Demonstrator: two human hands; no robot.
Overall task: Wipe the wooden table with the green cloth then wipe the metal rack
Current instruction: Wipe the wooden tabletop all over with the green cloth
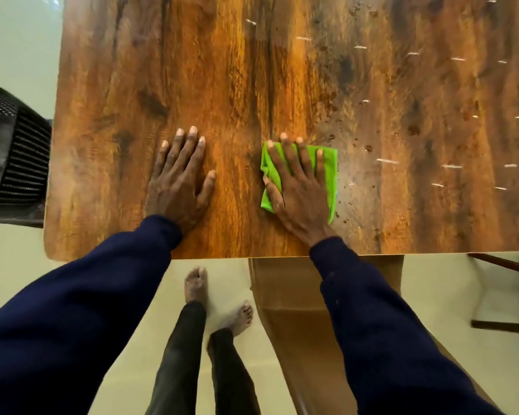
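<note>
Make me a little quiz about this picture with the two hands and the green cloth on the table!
1. True or false: the left hand presses on the green cloth.
2. Where are the wet drops on the wooden table? A) under the left hand B) beyond the cloth, on the side away from the left hand C) along the table's left edge
3. Fill in: the right hand lies ___ on the cloth, fingers straight.
Key: 1 false; 2 B; 3 flat.
</note>
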